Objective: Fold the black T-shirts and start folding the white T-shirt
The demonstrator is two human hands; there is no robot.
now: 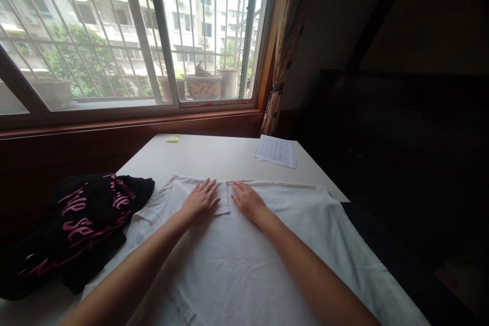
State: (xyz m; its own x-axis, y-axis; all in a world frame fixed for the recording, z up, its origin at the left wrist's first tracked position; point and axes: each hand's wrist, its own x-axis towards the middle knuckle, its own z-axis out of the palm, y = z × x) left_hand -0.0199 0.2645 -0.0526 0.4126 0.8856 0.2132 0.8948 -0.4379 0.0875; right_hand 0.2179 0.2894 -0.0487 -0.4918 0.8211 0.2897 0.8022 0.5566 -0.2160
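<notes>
A white garment [244,260], its exact kind unclear, lies spread over the white table and reaches past the bottom of the view. Near its far edge my left hand [200,198] rests flat with fingers spread, on a part with a squared-off corner. My right hand [248,201] lies palm down just to the right, fingers stretched out on the cloth beside a short vertical edge. A small gap separates the two hands, and neither grips anything.
Black clothing with pink lettering [87,219] is heaped at the left. On the white table [214,155] are a yellow sticky note [173,139] and printed papers [275,151]. Dark cloth [367,219] lies at the right. Beyond stand a barred window [206,35] and a tied curtain [280,61].
</notes>
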